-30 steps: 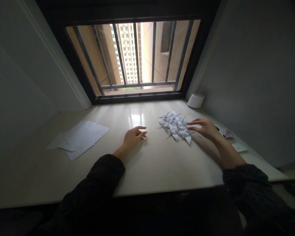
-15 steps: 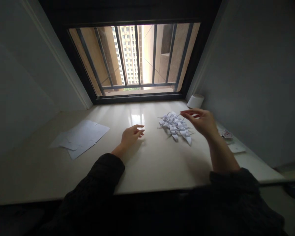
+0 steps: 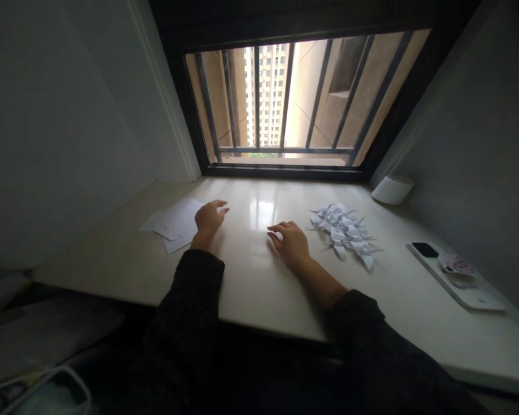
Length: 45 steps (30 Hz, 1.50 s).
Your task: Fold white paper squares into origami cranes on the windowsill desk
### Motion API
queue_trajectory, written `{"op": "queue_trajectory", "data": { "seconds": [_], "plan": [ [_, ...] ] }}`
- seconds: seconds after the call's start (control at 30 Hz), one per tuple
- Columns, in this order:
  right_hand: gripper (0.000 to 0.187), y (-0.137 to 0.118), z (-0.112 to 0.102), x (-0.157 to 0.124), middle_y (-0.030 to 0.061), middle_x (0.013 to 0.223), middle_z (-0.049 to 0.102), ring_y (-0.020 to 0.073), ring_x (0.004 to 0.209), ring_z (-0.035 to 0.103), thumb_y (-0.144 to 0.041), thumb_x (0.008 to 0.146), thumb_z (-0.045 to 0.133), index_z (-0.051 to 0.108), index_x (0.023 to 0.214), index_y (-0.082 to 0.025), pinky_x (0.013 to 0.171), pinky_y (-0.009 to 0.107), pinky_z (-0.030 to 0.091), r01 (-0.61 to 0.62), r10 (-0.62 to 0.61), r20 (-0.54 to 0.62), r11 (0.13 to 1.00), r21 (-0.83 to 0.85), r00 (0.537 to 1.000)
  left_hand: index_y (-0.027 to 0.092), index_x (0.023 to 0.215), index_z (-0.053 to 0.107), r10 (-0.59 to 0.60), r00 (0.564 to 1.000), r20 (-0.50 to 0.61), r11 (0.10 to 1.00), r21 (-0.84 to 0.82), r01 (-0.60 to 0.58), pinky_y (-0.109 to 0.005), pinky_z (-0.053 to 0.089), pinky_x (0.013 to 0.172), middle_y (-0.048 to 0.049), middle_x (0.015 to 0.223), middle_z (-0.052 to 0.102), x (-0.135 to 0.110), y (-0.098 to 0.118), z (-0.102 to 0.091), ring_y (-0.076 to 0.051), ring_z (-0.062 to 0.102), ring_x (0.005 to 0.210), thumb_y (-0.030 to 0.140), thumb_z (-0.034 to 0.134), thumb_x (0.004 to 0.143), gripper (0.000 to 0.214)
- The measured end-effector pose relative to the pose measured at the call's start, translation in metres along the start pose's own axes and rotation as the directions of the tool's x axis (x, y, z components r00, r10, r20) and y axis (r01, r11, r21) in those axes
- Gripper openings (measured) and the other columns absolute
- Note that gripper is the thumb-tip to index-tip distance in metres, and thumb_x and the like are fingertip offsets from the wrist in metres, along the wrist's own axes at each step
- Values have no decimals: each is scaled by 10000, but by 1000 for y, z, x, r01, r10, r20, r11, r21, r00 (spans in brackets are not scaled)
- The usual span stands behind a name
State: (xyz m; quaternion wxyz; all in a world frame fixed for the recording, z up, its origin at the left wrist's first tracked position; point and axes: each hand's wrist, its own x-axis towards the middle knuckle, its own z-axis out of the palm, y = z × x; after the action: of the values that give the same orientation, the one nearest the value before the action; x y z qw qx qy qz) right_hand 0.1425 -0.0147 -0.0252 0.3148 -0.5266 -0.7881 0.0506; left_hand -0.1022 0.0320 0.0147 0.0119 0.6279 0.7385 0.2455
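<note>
My left hand hovers over the sill beside the right edge of the white paper sheets. Its thumb and forefinger are apart, and nothing shows between them. Nearer the middle is my right hand, palm down, with a gap between thumb and fingers and nothing visible in it. A cluster of folded white paper cranes lies to the right of this hand, not touching it. The overlapping sheets lie flat and partly hidden behind my left hand and wrist.
A white phone with a round decorated grip lies by the right wall. In the far right corner a white rounded object stands near the barred window. The pale sill ends in a front edge close to me.
My right hand has left the cranes and come left to the middle of the sill. My left hand has moved toward the sheets. The view has turned, bringing the whole phone into sight.
</note>
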Motion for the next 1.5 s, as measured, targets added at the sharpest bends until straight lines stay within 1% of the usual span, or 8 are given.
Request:
{"op": "queue_trajectory", "data": {
  "seconds": [0.27,0.53,0.7,0.77,0.87,1.03,1.23,1.5],
  "plan": [
    [232,4,-4,3,46,906,701,248,894,568,-307,870,516,699,1010,-280,752,373,443,6,-5,-33,1000,21,999,146,1284,485,-365,926,94,902,280,327,-503,360,966,-229,1357,471,7,-84,-13,-395,414,1255,578,653,681,760],
    [231,2,-4,2,42,908,703,245,905,564,-313,871,521,695,1016,-271,758,364,440,0,0,-7,1000,19,1000,158,1245,536,-417,909,3,896,171,411,-562,374,924,-231,1161,621,10,-74,-21,-440,529,1139,422,801,555,785],
    [238,3,-4,5,55,902,697,253,915,566,-348,868,526,694,1007,-254,776,377,442,-20,25,-46,995,101,999,227,1336,449,-173,981,-86,959,-240,148,-471,421,912,-164,1221,597,3,-27,-8,-357,557,1127,360,783,618,804],
    [270,3,-3,6,62,903,690,245,881,577,-413,849,547,683,1016,-249,778,381,450,-56,70,-60,976,210,996,231,1326,452,-76,997,-33,817,-574,43,-402,464,865,-143,1198,601,-3,5,5,-296,603,1036,334,810,580,834],
    [414,2,-1,9,71,988,671,216,824,597,-520,771,611,632,1071,-235,734,362,483,-129,162,-29,874,469,986,187,1222,530,70,990,119,429,-900,77,-346,490,821,-108,1090,634,-16,54,27,-234,615,955,314,808,577,714],
    [462,2,2,12,48,1045,666,215,901,609,-549,662,687,629,1005,-244,738,338,504,-187,259,9,671,718,966,203,1128,558,64,965,256,-64,-964,260,-339,493,836,-46,999,632,-31,101,52,-199,613,954,237,792,594,584],
    [335,11,3,16,54,935,713,215,870,639,-510,646,714,728,775,-202,789,345,497,-260,399,50,491,831,916,259,1214,440,48,936,350,-249,-903,350,-354,484,901,-58,1175,599,-40,98,62,-190,596,1067,177,773,636,672],
    [316,15,0,19,60,972,724,210,876,658,-422,552,799,752,781,-210,817,353,516,-249,476,59,347,904,878,260,1257,430,3,914,406,-237,-887,395,-358,492,929,-68,1229,581,-35,88,53,-186,611,1057,201,760,674,672]
  ]
}}
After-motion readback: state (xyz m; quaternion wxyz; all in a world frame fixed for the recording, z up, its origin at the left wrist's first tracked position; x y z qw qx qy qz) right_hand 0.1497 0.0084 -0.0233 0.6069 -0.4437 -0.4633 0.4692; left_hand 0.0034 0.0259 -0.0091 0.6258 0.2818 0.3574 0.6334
